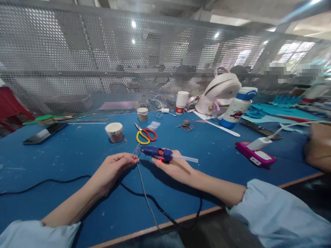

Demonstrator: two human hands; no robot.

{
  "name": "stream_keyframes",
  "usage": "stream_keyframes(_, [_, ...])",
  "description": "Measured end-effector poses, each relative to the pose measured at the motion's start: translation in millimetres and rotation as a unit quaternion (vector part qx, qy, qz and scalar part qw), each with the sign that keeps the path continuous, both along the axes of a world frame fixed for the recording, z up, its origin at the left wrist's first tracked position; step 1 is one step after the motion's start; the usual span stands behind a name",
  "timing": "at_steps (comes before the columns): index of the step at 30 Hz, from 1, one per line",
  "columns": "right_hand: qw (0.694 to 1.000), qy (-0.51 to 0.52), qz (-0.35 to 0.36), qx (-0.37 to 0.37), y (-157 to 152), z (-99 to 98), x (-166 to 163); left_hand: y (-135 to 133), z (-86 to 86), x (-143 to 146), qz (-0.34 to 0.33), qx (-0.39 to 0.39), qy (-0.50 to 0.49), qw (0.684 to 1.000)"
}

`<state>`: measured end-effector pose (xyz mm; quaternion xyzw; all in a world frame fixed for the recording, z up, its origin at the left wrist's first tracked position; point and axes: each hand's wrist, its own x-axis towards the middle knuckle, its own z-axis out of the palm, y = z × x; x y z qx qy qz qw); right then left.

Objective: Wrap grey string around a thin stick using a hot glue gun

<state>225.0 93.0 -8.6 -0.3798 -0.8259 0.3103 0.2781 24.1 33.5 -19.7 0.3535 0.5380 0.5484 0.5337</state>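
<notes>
My right hand (173, 167) is wrapped round a blue hot glue gun (156, 152), its red light lit and a clear glue stick poking out of the back. The nozzle points left, close to the fingers of my left hand (117, 165). Those fingers pinch a thin grey cord (143, 182) that loops up by the nozzle and trails down over the table's front edge. Whether the nozzle touches the cord I cannot tell. Just beyond lie scissors (145, 134) with one yellow and one red handle. A small cup-like piece (114, 132) with a white top stands to their left.
A black cable (155, 199) runs across the blue table (64, 155). Farther back are a small wrapped cup (142, 114), grey cord bundle (185, 126), paper cups (182, 102), backpack (219, 91) and bottle (236, 107). A purple power strip (256, 155) lies right, a phone (45, 132) left.
</notes>
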Motion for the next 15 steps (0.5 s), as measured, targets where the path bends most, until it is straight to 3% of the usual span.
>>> stream_keyframes(15, [1.0,0.003,0.008,-0.006,-0.4,-1.1,0.1,0.4,-1.1,-1.1,-0.007,-0.001,0.001,1.0])
